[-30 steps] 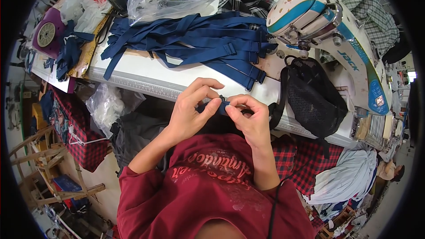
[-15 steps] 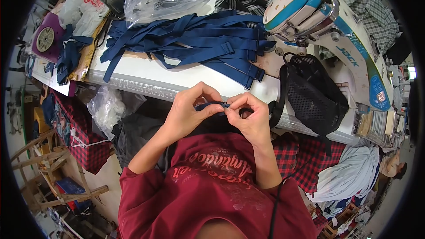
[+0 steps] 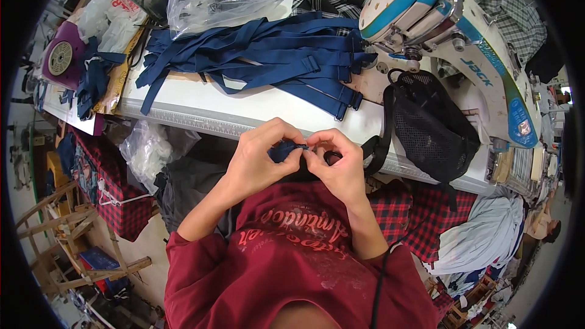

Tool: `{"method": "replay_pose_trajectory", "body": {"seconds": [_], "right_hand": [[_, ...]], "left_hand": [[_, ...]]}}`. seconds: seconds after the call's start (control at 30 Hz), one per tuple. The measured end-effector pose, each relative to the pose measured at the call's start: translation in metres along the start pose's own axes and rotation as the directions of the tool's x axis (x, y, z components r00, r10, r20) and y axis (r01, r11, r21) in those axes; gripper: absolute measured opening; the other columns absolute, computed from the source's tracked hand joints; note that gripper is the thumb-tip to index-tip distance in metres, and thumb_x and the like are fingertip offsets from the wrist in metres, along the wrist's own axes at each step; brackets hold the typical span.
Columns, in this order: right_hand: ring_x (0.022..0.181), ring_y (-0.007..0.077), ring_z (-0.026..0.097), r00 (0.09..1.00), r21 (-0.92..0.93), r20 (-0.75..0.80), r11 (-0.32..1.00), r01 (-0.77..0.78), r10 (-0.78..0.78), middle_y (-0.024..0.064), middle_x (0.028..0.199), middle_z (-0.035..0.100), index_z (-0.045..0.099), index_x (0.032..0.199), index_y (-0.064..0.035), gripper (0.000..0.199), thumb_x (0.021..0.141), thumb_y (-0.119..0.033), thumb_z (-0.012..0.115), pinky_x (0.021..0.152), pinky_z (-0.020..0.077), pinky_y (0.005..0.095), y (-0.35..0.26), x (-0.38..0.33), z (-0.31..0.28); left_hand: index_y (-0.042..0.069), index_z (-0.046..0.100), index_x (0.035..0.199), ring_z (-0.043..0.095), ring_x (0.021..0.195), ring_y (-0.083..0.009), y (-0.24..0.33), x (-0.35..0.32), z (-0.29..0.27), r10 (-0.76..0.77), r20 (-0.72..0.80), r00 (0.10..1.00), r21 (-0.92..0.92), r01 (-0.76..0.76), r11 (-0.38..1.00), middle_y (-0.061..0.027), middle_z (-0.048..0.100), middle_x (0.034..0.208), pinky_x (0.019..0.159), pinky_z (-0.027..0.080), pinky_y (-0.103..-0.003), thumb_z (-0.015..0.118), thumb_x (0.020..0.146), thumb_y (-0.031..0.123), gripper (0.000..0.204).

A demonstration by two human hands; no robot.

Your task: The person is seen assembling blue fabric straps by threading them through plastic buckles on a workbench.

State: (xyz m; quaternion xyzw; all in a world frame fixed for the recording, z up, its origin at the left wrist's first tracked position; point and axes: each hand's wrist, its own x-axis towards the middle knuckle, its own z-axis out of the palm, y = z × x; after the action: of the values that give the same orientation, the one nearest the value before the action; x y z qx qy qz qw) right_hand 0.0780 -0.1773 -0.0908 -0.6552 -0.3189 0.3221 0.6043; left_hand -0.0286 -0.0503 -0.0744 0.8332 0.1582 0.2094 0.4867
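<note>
In front of my chest, just off the table's near edge, my left hand (image 3: 257,153) pinches a short bit of navy blue strap (image 3: 281,150). My right hand (image 3: 340,167) meets it fingertip to fingertip, thumb and forefinger closed on the strap's end. Any small fitting there is covered by the fingers. Beyond my hands a pile of navy straps (image 3: 244,55) lies across the table, with dark slider buckles (image 3: 347,103) at their right ends. A black mesh bag (image 3: 432,128) rests to the right of my right hand, its black strap trailing toward the wrist.
A white and blue sewing machine (image 3: 451,30) stands at the right of the white table (image 3: 201,96). A clear plastic bag (image 3: 201,3) with black cords lies at the back. A purple fan-like box (image 3: 61,55) sits far left. Red checked cloth (image 3: 439,219) hangs below the table's edge.
Both hands have shifted slightly left, still pinching the strap. More of the navy strap now shows inside the curl of my left hand. The view has moved a little.
</note>
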Motion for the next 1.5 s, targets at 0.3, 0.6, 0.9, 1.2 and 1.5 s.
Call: {"method": "replay_pose_trajectory", "body": {"seconds": [0.3, 0.6, 0.9, 1.2, 1.5], "right_hand": [[0.052, 0.0086, 0.048, 0.949, -0.242, -0.091, 0.931, 0.274, -0.303, 0.0041, 0.075, 0.058, 0.054, 0.084, -0.0019, 0.021, 0.068, 0.007, 0.064, 0.047, 0.0394, 0.0218, 0.011, 0.000, 0.011], [0.056, 0.0078, 0.049, 0.996, -0.031, -0.021, 0.996, 0.084, -0.085, 0.0053, 0.077, 0.059, 0.053, 0.085, -0.0001, 0.020, 0.070, 0.006, 0.064, 0.051, 0.0410, 0.0215, 0.010, 0.000, 0.005], [0.055, 0.0184, 0.051, 0.910, -0.285, -0.085, 0.885, 0.369, -0.406, 0.0087, 0.078, 0.053, 0.046, 0.088, -0.0021, 0.025, 0.072, 0.009, 0.061, 0.049, 0.0420, 0.0280, 0.018, 0.000, 0.022], [0.068, 0.0102, 0.058, 0.992, -0.012, -0.012, 0.992, 0.122, -0.123, 0.0064, 0.080, 0.062, 0.060, 0.101, -0.0002, 0.024, 0.078, 0.003, 0.062, 0.059, 0.0459, 0.0223, 0.004, 0.004, 0.013], [0.069, 0.0075, 0.055, 0.991, 0.011, 0.128, 1.000, -0.027, 0.026, 0.0039, 0.079, 0.063, 0.064, 0.089, 0.0009, 0.010, 0.082, -0.005, 0.064, 0.064, 0.0446, 0.0204, 0.004, 0.008, 0.000]], "left_hand": [[0.002, 0.059, 0.079, 0.058, 0.065, -0.0146, -0.005, -0.001, -0.001, 0.017, -0.016, 1.000, 0.014, -0.016, 1.000, -0.0051, 0.060, 0.077, 0.056, 0.044, -0.024, 0.068, 0.066, -0.001, 0.016], [0.001, 0.057, 0.080, 0.060, 0.068, -0.0235, 0.000, 0.001, 0.003, 0.111, -0.013, 0.994, 0.090, -0.109, 0.990, -0.0083, 0.058, 0.077, 0.060, 0.048, -0.029, 0.066, 0.065, -0.003, 0.018], [0.001, 0.058, 0.082, 0.059, 0.066, -0.0229, -0.008, -0.003, 0.000, 0.158, -0.046, 0.986, 0.088, -0.154, 0.984, -0.0087, 0.057, 0.077, 0.059, 0.047, -0.030, 0.065, 0.066, -0.004, 0.018], [0.002, 0.058, 0.082, 0.058, 0.068, -0.0213, -0.018, -0.002, -0.006, 0.197, -0.059, 0.979, 0.028, -0.196, 0.980, -0.0072, 0.057, 0.080, 0.059, 0.046, -0.028, 0.064, 0.066, -0.005, 0.019], [0.001, 0.057, 0.083, 0.058, 0.077, -0.0218, -0.021, -0.006, -0.013, 0.145, 0.063, 0.987, -0.126, -0.136, 0.983, -0.0077, 0.058, 0.083, 0.066, 0.047, -0.030, 0.064, 0.069, -0.007, 0.017]]}}
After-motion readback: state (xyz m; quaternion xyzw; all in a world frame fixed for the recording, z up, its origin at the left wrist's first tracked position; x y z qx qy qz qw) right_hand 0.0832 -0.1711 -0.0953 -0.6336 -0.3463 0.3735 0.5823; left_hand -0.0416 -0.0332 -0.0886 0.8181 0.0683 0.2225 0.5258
